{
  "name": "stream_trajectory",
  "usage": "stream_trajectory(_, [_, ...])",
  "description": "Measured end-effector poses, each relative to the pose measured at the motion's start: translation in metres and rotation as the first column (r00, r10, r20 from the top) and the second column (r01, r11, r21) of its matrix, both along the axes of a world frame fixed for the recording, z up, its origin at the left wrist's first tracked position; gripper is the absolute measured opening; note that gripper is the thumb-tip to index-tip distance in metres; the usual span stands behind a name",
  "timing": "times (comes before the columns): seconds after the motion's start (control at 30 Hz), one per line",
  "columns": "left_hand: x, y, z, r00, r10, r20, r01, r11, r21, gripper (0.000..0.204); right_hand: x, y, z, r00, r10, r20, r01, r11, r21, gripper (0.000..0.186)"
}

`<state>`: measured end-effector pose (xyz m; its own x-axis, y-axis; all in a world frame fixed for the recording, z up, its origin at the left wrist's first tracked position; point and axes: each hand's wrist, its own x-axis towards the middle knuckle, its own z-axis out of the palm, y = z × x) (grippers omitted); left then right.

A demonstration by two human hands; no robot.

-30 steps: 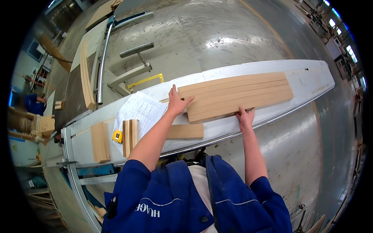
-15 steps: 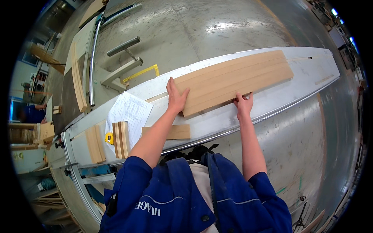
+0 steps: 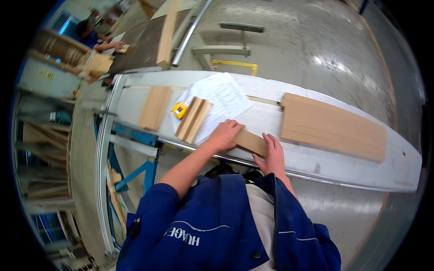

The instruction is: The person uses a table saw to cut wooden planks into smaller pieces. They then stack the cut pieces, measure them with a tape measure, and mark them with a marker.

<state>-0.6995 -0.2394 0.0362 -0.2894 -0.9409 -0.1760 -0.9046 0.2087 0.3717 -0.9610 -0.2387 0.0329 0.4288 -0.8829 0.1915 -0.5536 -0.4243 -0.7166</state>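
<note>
A short wooden board (image 3: 251,142) is between my two hands near the front edge of the long pale table. My left hand (image 3: 224,136) wraps over its left end, with the fingers hiding that end. My right hand (image 3: 273,157) closes round the right end, fingers on the far side and thumb on the near side. Left of my left hand, a few narrow wooden strips (image 3: 193,120) stand side by side on printed paper sheets (image 3: 228,97). A yellow tape measure (image 3: 179,110) touches the strips. The wide wooden panel (image 3: 334,128) lies flat to the right, apart from both hands.
More wooden strips (image 3: 155,108) lie at the left of the table (image 3: 352,174). A metal frame (image 3: 103,167) borders that end. Beyond the far edge stand a roller support (image 3: 242,28) and a long wooden piece (image 3: 167,34). Another person (image 3: 92,39) works at the far left.
Both hands have let go of the wide panel and moved left and nearer to the short board. They now hold that board at its ends. The view has turned left.
</note>
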Motion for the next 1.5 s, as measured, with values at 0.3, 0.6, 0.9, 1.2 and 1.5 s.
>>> stream_trajectory(0.3, [0.137, 0.067, 0.003, 0.736, 0.516, -0.437, -0.663, 0.679, -0.315, 0.084, 0.040, -0.009, -0.009, 0.922, 0.144, -0.360, -0.144, 0.989, 0.028, 0.079])
stream_trajectory(0.6, [0.331, 0.072, -0.010, 0.448, 0.892, 0.060, -0.882, 0.452, -0.137, 0.132, 0.056, -0.002, -0.004, 0.892, 0.017, -0.452, -0.014, 1.000, 0.011, 0.067])
stream_trajectory(0.9, [0.312, 0.059, 0.025, 0.494, 0.870, -0.006, -0.868, 0.493, -0.056, 0.118, 0.053, 0.011, 0.009, 0.879, 0.087, -0.469, -0.045, 0.994, 0.101, 0.059])
stream_trajectory(1.2, [0.139, 0.006, 0.096, 0.997, -0.014, -0.073, -0.010, 0.944, -0.329, 0.110, 0.043, 0.027, 0.007, 0.900, 0.140, -0.412, -0.127, 0.990, 0.060, 0.064])
stream_trajectory(1.5, [0.043, -0.049, 0.023, 0.981, -0.193, -0.009, 0.190, 0.972, -0.141, 0.120, 0.024, 0.058, 0.001, 0.927, -0.190, -0.322, 0.153, 0.978, -0.139, 0.093])
